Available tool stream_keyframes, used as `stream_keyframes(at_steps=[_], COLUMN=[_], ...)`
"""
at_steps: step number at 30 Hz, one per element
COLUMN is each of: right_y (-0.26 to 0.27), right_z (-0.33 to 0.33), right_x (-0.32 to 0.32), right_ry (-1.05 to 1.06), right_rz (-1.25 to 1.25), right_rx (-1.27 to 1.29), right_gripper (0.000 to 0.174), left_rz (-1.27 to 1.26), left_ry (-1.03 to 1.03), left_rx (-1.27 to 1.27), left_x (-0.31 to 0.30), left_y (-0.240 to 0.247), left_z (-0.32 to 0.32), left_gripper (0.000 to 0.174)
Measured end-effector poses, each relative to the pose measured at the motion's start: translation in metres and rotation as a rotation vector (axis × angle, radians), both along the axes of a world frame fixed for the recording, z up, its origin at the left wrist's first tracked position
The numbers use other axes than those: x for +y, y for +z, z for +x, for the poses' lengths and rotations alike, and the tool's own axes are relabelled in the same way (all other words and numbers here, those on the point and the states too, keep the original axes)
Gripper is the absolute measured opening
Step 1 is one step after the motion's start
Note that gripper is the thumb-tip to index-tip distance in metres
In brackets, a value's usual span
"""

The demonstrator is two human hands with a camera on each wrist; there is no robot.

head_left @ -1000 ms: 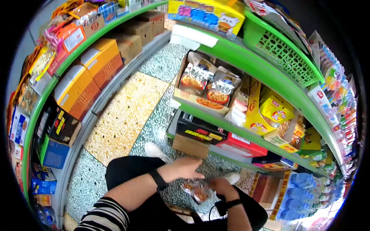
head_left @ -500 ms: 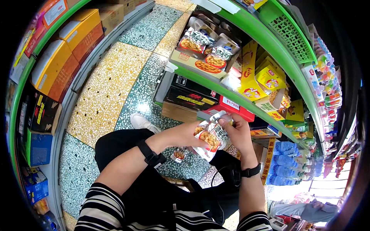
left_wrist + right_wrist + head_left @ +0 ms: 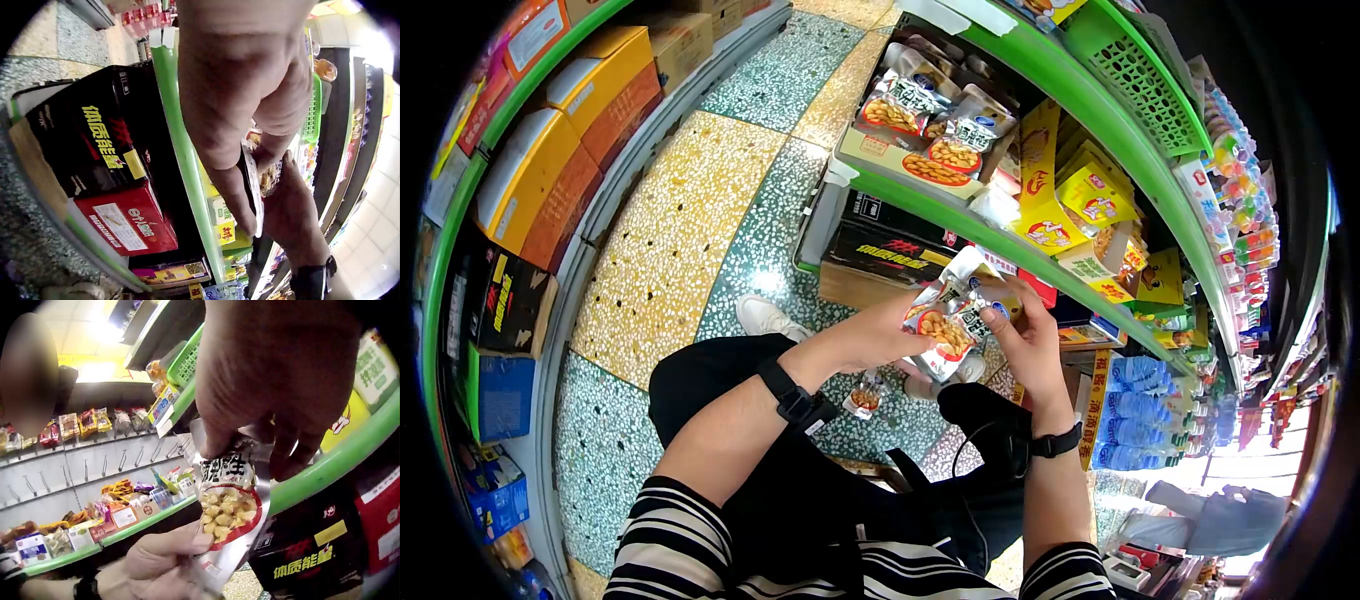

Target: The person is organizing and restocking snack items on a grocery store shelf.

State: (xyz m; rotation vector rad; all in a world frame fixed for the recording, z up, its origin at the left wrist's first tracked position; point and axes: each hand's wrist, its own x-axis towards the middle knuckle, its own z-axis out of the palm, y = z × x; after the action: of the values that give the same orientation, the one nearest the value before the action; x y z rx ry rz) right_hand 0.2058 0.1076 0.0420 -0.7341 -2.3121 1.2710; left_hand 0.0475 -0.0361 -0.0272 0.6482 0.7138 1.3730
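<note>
In front of my knees I hold a silver bag of peanuts [image 3: 945, 330], its printed front turned up toward me. My left hand [image 3: 862, 338] grips its lower left side, thumb on the front. With the thumb on its printed face, my right hand [image 3: 1032, 345] pinches the right side near the top. The right wrist view shows the nuts and red ring on the bag [image 3: 228, 512]; in the left wrist view it appears nearly edge-on [image 3: 253, 187]. A smaller snack packet [image 3: 862, 402] lies on the floor below, between my feet.
An open carton [image 3: 920, 165] of similar bags sits on the green-edged shelf ahead, beside yellow snack boxes [image 3: 1050, 225]. Beneath is a black box [image 3: 880, 245]. Orange boxes [image 3: 530, 185] line the left shelf. Bottled water [image 3: 1135, 415] stands at right; another person [image 3: 1230, 520] is behind it.
My hands were lower, near packets at the floor; they then came up holding the silver bag. Since half a second ago the bag has tilted slightly and my right fingers have shifted on it.
</note>
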Motion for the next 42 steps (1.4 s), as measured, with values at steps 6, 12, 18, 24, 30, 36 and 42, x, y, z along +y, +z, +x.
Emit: stream_keyframes(at_steps=[6, 12, 18, 24, 30, 36, 42], right_y=[-0.007, 0.024, 0.109, 0.206, 0.216, 0.209, 0.204], right_z=[-0.003, -0.005, 0.025, 0.036, 0.047, 0.038, 0.033], right_x=[-0.012, -0.026, -0.083, -0.154, -0.158, -0.15, -0.142], right_ry=[-0.043, -0.064, 0.124, 0.379, 0.483, 0.472, 0.482], right_rz=[0.177, 0.375, -0.103, -0.309, -0.283, -0.316, -0.344], right_rx=[0.073, -0.001, 0.588, 0.999, 1.023, 1.022, 1.019], right_gripper=[0.015, 0.021, 0.026, 0.028, 0.026, 0.025, 0.025], left_rz=[-0.039, -0.119, -0.118, -0.15, -0.137, -0.119, -0.137], left_ry=[0.042, 0.023, 0.032, -0.017, -0.044, -0.037, -0.026], left_rx=[0.265, 0.217, 0.287, 0.292, 0.284, 0.294, 0.369], left_x=[0.002, 0.002, 0.004, 0.003, 0.004, 0.006, 0.004], left_y=[0.008, 0.01, 0.009, 0.011, 0.004, 0.003, -0.001], left_z=[0.002, 0.003, -0.002, 0.008, 0.009, 0.009, 0.008], left_gripper=[0.052, 0.045, 0.047, 0.04, 0.041, 0.042, 0.041])
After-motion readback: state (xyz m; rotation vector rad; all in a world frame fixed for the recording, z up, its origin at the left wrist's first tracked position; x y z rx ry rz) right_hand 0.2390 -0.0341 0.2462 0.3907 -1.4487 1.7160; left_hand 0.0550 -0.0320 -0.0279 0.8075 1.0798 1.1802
